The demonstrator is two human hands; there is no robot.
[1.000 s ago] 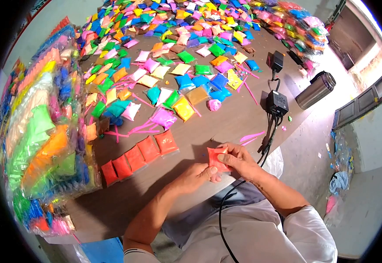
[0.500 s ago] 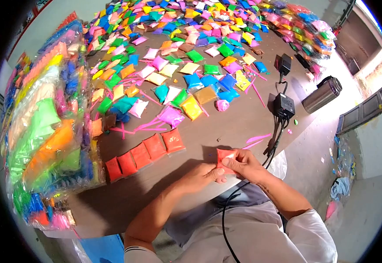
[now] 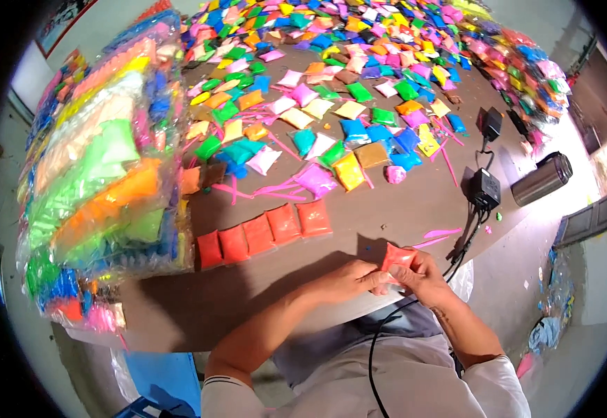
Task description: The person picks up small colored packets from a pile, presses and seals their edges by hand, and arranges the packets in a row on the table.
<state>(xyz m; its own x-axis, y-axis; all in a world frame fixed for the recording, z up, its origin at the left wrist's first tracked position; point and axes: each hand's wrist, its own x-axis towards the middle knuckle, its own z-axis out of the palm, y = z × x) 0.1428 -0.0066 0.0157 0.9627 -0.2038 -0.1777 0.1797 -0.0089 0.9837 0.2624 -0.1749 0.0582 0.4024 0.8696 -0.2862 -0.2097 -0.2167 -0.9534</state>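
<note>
A red packet [image 3: 397, 256], glossy and soft-looking, is held up just above the near edge of the table. My right hand [image 3: 423, 276] grips it from the right, thumb across its lower front. From the left, my left hand [image 3: 359, 278] pinches at its bottom edge, the thumb and fingers close together; the exact grip there is partly hidden. To the left lies a slanting row of several similar red packets [image 3: 258, 233], side by side on the table [image 3: 359, 219].
Many coloured packets [image 3: 349, 110] cover the far table. Stacked clear bags of packets [image 3: 95, 167] stand at left, more bags [image 3: 519, 63] at far right. Pink plastic strips [image 3: 443, 233], black adapters with cables [image 3: 485, 188] and a steel flask [image 3: 541, 179] lie to the right.
The camera view has shifted, so the table's contents appear farther right. The packet stays between both hands and is now turned slightly, its top leaning to the right.
</note>
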